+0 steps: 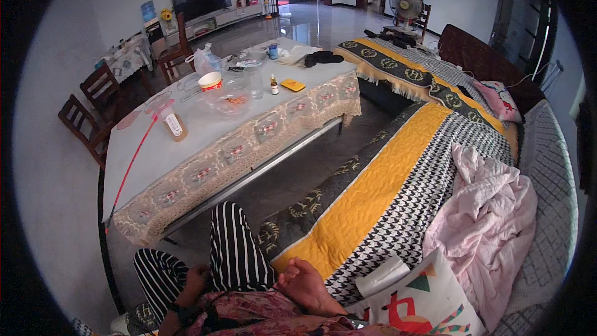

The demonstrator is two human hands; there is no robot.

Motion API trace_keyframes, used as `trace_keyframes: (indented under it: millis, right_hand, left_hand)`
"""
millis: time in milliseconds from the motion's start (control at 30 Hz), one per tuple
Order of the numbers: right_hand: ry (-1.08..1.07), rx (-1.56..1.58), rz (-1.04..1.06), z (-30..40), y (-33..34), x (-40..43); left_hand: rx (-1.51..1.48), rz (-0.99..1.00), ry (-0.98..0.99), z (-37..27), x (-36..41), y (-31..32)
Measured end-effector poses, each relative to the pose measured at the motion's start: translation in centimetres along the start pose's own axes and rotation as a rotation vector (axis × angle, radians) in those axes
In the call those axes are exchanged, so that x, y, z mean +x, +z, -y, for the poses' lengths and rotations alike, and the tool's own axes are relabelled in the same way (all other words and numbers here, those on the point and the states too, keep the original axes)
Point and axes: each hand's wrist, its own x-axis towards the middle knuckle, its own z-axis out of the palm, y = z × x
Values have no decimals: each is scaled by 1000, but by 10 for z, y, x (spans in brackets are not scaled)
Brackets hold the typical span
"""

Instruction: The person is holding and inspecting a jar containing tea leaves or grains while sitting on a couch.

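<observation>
My left hand (197,278) rests between my knees on the striped trousers (233,247). It is in shadow, and how its fingers lie is unclear. My right hand (305,285) lies palm up beside my right thigh, near the yellow band of the quilted sofa cover (373,191). Its fingers are loosely curled, and nothing shows in the palm. Close to the right wrist are a patterned cushion (415,305) and a silvery-white plastic packet or roll (383,276). A crumpled pink blanket (485,214) lies farther right.
Before me stands a long table (140,168) with a lace-edged cloth. On it are a capped bottle (172,126), a red stick (133,163), a paper bowl (210,81), plastic bags (207,59), a dropper bottle (274,85) and a yellow tin (293,85). A fan (406,4) stands beyond.
</observation>
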Motion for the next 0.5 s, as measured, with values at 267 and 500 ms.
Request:
trace_keyframes:
  millis: [267, 500]
  right_hand:
    - [-36, -23, 10, 3, 0, -2]
    - [-8, 18, -19, 2, -1, -2]
  left_hand:
    - [-103, 36, -46, 10, 10, 14]
    - [-126, 104, -74, 31, 14, 21]
